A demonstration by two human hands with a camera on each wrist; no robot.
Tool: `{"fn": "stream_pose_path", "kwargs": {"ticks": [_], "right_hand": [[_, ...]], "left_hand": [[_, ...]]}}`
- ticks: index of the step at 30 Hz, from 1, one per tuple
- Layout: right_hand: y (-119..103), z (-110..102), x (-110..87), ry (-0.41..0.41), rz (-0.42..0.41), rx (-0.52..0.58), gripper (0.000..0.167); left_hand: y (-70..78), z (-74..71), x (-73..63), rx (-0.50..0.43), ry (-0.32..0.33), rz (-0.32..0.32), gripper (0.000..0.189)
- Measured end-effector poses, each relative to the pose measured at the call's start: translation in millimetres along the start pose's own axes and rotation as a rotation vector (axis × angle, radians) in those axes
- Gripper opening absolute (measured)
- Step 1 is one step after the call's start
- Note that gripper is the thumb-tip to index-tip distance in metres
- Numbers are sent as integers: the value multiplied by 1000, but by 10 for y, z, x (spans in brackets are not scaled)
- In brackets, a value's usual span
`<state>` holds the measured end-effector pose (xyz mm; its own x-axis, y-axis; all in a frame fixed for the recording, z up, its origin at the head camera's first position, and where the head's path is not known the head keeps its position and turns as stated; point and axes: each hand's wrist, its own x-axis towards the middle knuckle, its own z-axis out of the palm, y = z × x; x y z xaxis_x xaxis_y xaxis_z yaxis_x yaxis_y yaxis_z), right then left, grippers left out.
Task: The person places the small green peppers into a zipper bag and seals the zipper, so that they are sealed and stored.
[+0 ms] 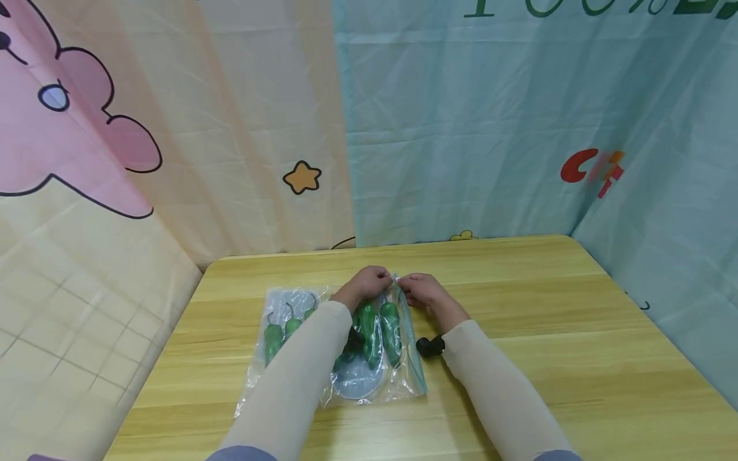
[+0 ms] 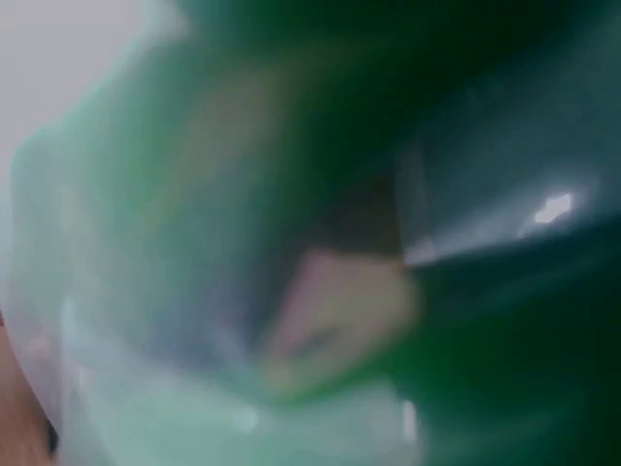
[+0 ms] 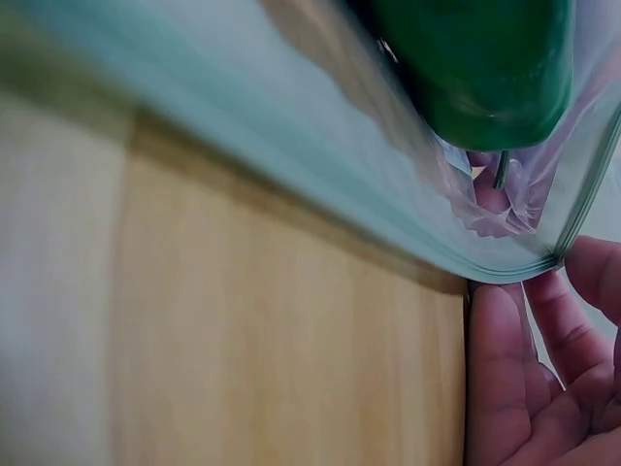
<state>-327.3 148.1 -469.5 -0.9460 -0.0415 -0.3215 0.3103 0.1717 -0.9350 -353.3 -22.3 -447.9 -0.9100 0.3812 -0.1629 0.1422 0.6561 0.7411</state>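
Note:
A clear zip bag (image 1: 399,388) lies on the table with several green peppers (image 1: 391,330) inside. Its pale green zip strip (image 1: 416,358) runs along the right side. At the strip's far corner, my right hand (image 1: 423,289) pinches the edge between thumb and fingers. My left hand (image 1: 369,282) grips the bag just left of that corner, fingertips close to the right hand's. In the right wrist view, a pepper (image 3: 485,68) with a short stem hangs close behind the strip (image 3: 378,233). Blurred green pepper and shiny film (image 2: 485,214) fill the left wrist view.
A pale round dish (image 1: 359,384) shows under the peppers. More peppers (image 1: 273,339) lie left of my left forearm, partly hidden by it. Wood-grain table (image 1: 548,333) extends to the right. Printed curtains (image 1: 438,128) hang behind the table's far edge.

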Motion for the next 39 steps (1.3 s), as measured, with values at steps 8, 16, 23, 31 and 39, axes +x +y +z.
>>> {"fn": "stream_pose_path", "kwargs": {"ticks": [8,16,23,31,39], "right_hand": [[-21,-26,-6,-22,19,6,31],[-16,-37,-24,-22,9,-7,29],[-4,-30,-28,-25,0,-11,29],[0,-18,-37,-18,-6,-13,29],[48,-16,-34,-23,-27,-24,29]], "left_hand": [[-24,-2,0,-35,5,1,25],[-33,14,19,-18,30,-4,24],[-48,18,30,-18,39,-11,24],[-57,13,10,-45,39,-15,25],[-47,15,-21,-60,35,-37,26]]}}
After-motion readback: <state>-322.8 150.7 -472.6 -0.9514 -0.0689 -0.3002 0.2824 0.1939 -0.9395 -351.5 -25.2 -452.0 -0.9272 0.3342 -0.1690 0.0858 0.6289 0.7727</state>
